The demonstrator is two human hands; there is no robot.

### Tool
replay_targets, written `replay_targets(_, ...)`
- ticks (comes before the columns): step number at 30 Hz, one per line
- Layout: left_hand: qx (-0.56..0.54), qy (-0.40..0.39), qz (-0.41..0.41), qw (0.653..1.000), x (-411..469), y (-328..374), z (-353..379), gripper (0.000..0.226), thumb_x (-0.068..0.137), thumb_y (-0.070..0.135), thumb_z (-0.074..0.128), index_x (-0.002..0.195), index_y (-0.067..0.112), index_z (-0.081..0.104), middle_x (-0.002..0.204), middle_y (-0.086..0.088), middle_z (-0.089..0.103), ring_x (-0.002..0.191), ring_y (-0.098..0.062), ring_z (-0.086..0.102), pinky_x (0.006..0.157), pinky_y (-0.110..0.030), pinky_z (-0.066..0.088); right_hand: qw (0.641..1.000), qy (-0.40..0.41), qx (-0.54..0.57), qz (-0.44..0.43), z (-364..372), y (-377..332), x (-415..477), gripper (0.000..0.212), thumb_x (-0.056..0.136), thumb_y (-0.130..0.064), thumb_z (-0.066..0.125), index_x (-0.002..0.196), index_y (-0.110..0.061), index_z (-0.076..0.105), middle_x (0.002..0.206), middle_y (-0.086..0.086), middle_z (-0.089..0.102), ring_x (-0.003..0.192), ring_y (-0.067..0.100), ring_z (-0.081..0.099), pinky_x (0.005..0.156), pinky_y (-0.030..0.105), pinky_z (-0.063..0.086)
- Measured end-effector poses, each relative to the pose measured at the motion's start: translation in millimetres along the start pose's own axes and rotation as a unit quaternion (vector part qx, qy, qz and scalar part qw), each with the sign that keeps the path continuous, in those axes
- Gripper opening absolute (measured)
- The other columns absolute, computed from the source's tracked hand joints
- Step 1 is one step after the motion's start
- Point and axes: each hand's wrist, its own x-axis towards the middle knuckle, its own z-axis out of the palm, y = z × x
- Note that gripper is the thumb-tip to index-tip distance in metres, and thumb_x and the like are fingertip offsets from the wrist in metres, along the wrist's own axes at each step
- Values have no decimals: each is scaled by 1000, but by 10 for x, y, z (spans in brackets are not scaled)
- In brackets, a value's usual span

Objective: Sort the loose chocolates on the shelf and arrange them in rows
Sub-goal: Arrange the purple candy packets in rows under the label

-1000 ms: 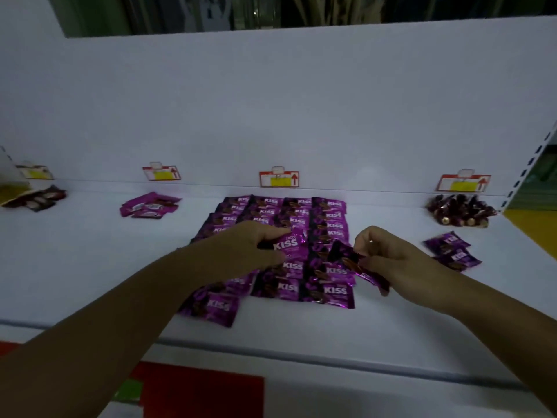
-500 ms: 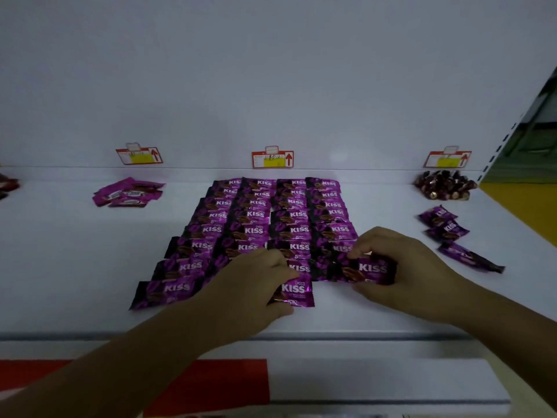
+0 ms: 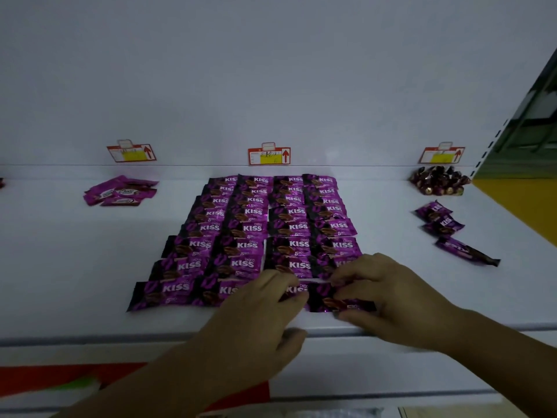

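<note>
at the shelf (image 3: 75, 267) front, my right grip (image 3: 391, 300) pinches a bar (image 3: 340, 303) into the near row of the grid (image 3: 256, 224) while my left grip (image 3: 256, 312), fingers flat, pins its neighbour (image 3: 297, 289) to keep the line square, three strays (image 3: 440, 221) waiting well to the right.

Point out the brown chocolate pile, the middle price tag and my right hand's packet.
brown chocolate pile (image 3: 438, 183), head view, centre of heap.
middle price tag (image 3: 269, 158), head view, yellow patch.
packet (image 3: 325, 301), head view, exposed wrapper middle.

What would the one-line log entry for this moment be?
step: filling front row | left hand: presses third packet | right hand: pinches fourth packet | loose packets: three, far right
</note>
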Motion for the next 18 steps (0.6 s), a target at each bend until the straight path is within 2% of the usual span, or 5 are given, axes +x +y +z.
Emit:
replay_targets(6,47,-6,-1,999,-17,2,10,48,80,49,45,118,25,62,117,9,59,110,-5,42,81,-18,48,999,34,-14,-12,55,32,25,30,87,-45,56,93,-22,73,109,-3,64,97,8,55,85,18,38)
replay_targets(14,35,-8,-9,999,-3,-7,-14,46,80,48,46,116,25,63,116,9,60,109,-4,41,80,-18,48,999,35,-15,-3,134,95,10,28,87,-45,57,95,-23,72,109,-3,64,99,10,56,84,23,40)
replay_targets(18,23,-20,-22,999,3,-1,-58,46,80,48,47,117,25,62,118,9,59,110,-4,41,84,-18,43,1000,28,-13,-5,148,101,-1,28,88,-44,55,94,-22,71,108,-3,64,98,9,55,84,21,39)
